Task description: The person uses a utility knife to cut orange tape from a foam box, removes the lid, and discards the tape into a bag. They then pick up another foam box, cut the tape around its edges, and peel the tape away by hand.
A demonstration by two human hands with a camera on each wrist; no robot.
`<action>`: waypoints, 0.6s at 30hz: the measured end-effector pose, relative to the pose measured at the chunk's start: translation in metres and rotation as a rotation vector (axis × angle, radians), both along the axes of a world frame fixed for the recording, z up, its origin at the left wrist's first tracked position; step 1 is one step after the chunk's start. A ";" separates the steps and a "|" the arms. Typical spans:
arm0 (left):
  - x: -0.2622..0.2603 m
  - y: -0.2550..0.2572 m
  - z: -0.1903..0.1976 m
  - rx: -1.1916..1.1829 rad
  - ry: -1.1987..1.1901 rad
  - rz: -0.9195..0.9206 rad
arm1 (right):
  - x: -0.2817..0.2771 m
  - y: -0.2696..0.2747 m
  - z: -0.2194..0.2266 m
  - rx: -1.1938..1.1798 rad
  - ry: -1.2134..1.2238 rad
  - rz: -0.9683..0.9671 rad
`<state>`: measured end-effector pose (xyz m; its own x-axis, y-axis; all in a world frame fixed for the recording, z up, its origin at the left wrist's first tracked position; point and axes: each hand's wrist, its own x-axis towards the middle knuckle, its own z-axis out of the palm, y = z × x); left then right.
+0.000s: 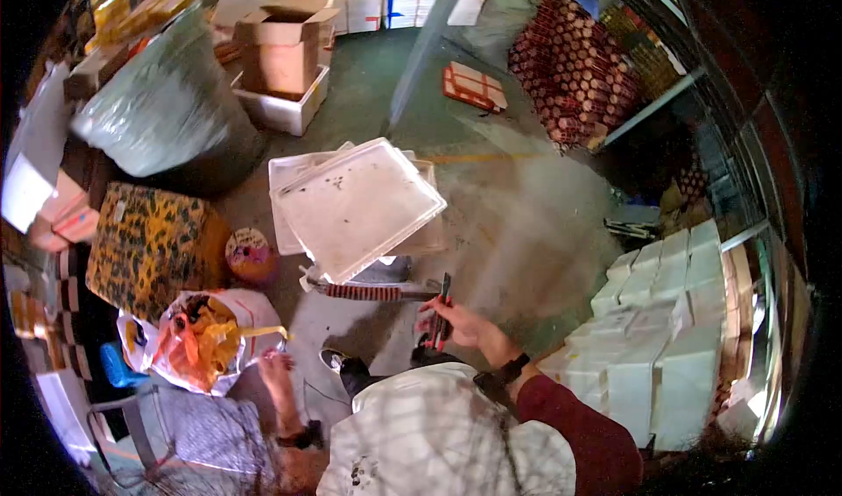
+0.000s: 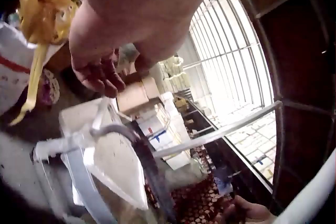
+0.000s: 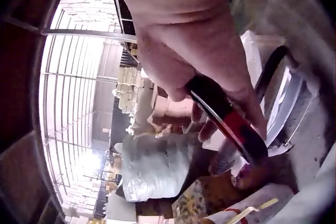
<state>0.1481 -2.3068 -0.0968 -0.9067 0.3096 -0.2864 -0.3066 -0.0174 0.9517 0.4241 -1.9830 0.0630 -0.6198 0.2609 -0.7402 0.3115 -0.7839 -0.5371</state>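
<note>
My right hand (image 1: 465, 322) grips a slim black-and-red tool (image 3: 227, 119) with a metal strip along its body; its exact kind cannot be told. In the head view the tool stands upright in the fist, beside the end of a dark bar (image 1: 361, 292) with red stripes. My left hand (image 1: 279, 375) holds nothing, its fingers loosely bent beside a white plastic bag (image 1: 250, 307) filled with orange and yellow bags (image 1: 206, 342). Ahead of both hands lies a dirty white foam lid (image 1: 360, 206) on top of other white pieces.
A leopard-print box (image 1: 149, 242) and a round, colourful tub (image 1: 250, 255) stand left. Behind them are a plastic-wrapped bundle (image 1: 167, 101) and a cardboard box (image 1: 279, 53) in a white foam box. White foam boxes (image 1: 675, 338) line the right; netted sacks (image 1: 574, 66) lie at the back.
</note>
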 end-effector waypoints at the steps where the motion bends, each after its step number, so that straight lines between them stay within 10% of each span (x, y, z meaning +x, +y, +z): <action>1: 0.016 0.002 -0.022 -0.077 -0.109 -0.217 | 0.011 0.008 -0.006 -0.006 -0.017 0.070; 3: 0.068 0.025 -0.031 0.041 -0.187 -0.263 | 0.047 0.023 -0.021 -0.023 -0.054 0.218; 9: 0.154 0.111 0.001 -0.200 -0.018 -0.523 | 0.259 0.067 -0.193 0.463 -0.445 -0.145; 11: 0.175 0.142 -0.003 -0.212 0.042 -0.563 | 0.344 0.076 -0.220 0.270 -0.665 -0.200; 13: 0.198 0.195 0.018 -0.244 -0.013 -0.613 | 0.423 0.071 -0.232 0.485 -1.023 -0.049; 18: 0.278 0.335 0.066 -0.109 0.023 -0.753 | 0.531 0.052 -0.214 0.279 -1.054 -0.095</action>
<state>0.4261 -1.9717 -0.0303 -0.4679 0.8183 -0.3339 -0.1784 0.2826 0.9425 0.9549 -1.9315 -0.1509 0.3214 0.5149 -0.7947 0.6634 -0.7213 -0.1990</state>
